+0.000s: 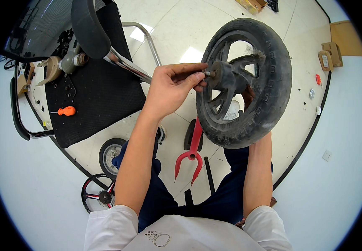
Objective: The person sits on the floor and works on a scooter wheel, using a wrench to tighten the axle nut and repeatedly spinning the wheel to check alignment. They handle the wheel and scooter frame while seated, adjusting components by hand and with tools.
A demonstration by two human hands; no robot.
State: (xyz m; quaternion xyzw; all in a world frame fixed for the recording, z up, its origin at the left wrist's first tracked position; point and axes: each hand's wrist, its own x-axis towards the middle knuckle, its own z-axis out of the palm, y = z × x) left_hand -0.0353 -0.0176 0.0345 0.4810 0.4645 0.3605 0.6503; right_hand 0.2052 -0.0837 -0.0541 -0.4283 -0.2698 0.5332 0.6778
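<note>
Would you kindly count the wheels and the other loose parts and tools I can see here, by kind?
Wheels: 3 (held black wheel, small wheel, spoked wheel)
Red forks: 1
Orange-handled screwdrivers: 1
Black mats: 1
Total: 6

Black spoked wheel (244,83) with worn, dusty tyre, held upright above the floor, short axle stub (208,73) apparently metal

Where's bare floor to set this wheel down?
Bare tile lies beyond the wheel, between the black mat and the small boxes. Bare white floor lies at far right and lower left. Crowded by the knees: red fork, small wheels, black rods. The mat holds an orange screwdriver.
</note>
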